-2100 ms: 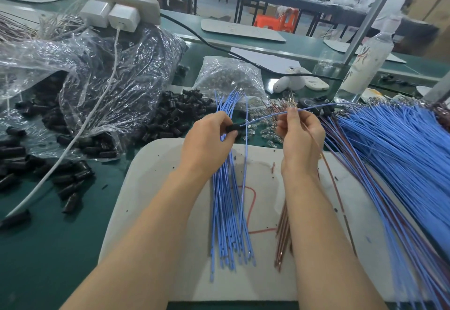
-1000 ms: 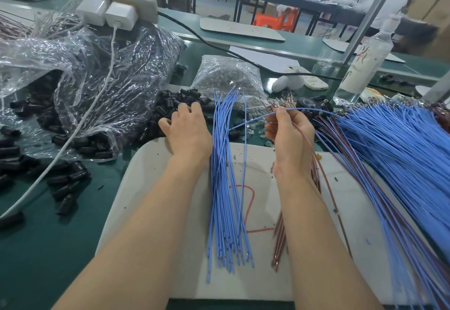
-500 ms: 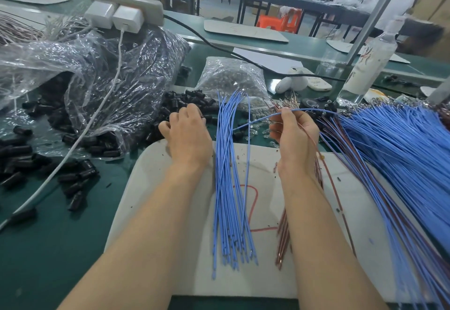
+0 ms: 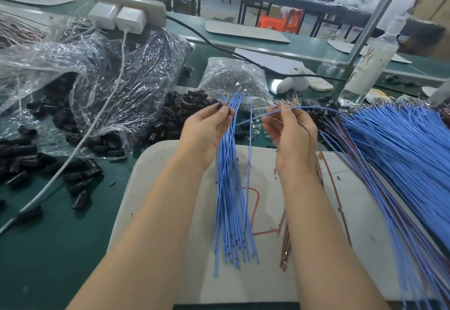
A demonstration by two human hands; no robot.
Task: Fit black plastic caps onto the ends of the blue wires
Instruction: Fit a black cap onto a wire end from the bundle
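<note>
Left hand (image 4: 204,134) pinched a cap (image 4: 220,108), right hand (image 4: 289,134) pinched a wire (image 4: 254,117); its springy free end could miss the cap.

Mat (image 4: 155,188) on the table (image 4: 60,248) at centre, wire bundle (image 4: 233,212) lying along it, spread of wires (image 4: 401,151) to its right, loose caps (image 4: 24,158) on the table to its left, large bag (image 4: 109,66) behind them, small bag (image 4: 233,75) behind the mat, bottle (image 4: 370,61) at rear right
</note>
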